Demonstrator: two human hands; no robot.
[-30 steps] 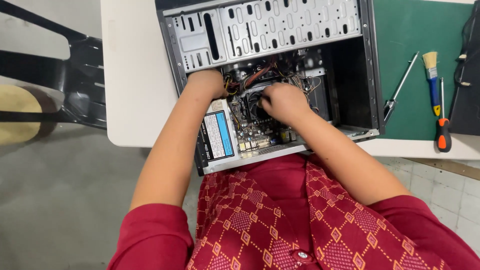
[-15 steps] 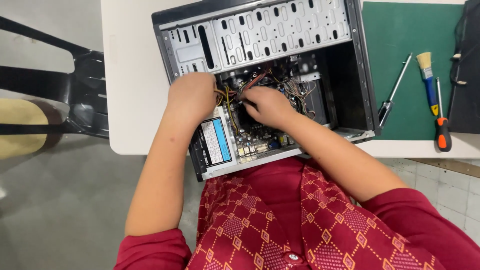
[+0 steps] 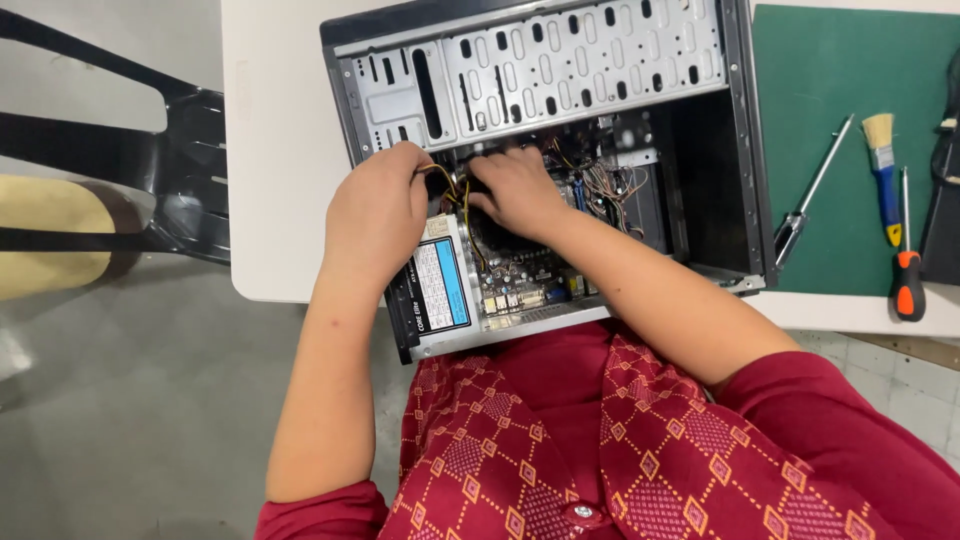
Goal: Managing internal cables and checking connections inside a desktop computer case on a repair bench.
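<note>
— Where are the hands?

— Both are inside the open computer case (image 3: 560,60) lying on the white table (image 3: 280,150). The left hand (image 3: 378,212) is curled over the yellow and black cables (image 3: 452,190), which come out just right of its fingertips; it seems to pinch them, though the fingers hide the contact.

— And the right hand?

— The right hand (image 3: 518,190) is just right of the left, fingers bent down into the case at the same cable bundle. I cannot tell whether it grips anything.

— What's near them?

— The power supply (image 3: 440,285) sits directly below the left hand, the motherboard (image 3: 520,275) below the right. Well to the right of both hands, on a green mat (image 3: 840,90), lie a silver screwdriver (image 3: 812,195), a blue-handled brush (image 3: 884,175) and an orange-handled screwdriver (image 3: 906,265).
</note>
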